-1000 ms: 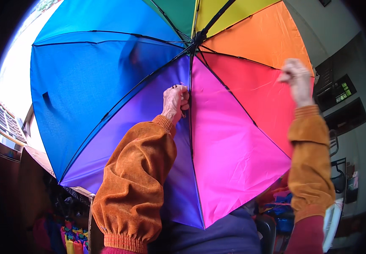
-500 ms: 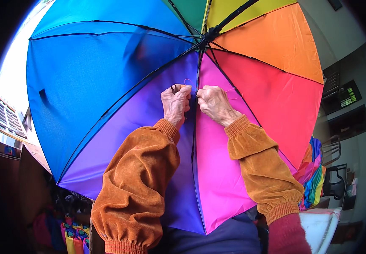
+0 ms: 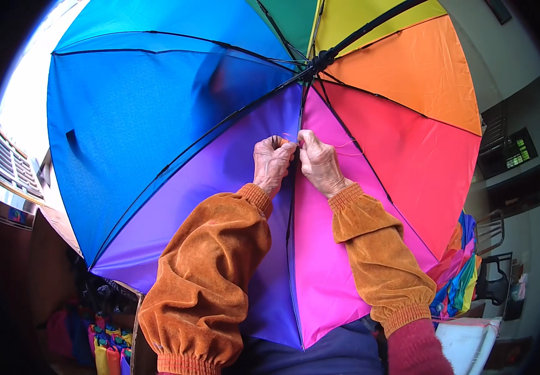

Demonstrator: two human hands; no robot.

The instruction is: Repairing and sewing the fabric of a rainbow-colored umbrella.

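An open umbrella (image 3: 129, 134) with rainbow panels fills the view, its inner side toward me and its black ribs meeting at a black hub (image 3: 321, 61). My left hand (image 3: 272, 164) is closed in a pinch over the purple panel; a small dark and orange thing at its fingers is too small to name. Close by on the right, over the pink panel, my right hand (image 3: 321, 164) is closed on a fine pink thread (image 3: 349, 152) that trails rightward. Both sets of fingertips nearly meet at the black rib (image 3: 291, 219) between those panels.
The black shaft (image 3: 382, 24) runs from the hub toward the upper right. More rainbow-coloured umbrellas (image 3: 460, 275) lie at the right, and folded ones (image 3: 112, 350) are bunched at lower left. A black chair (image 3: 495, 278) and a white surface (image 3: 466, 340) are at right.
Both hands have drawn closer together and shifted slightly down, the left also rightward. My right fingers have risen from a fist to a pinch beside the rib. The umbrella hub has shifted right.
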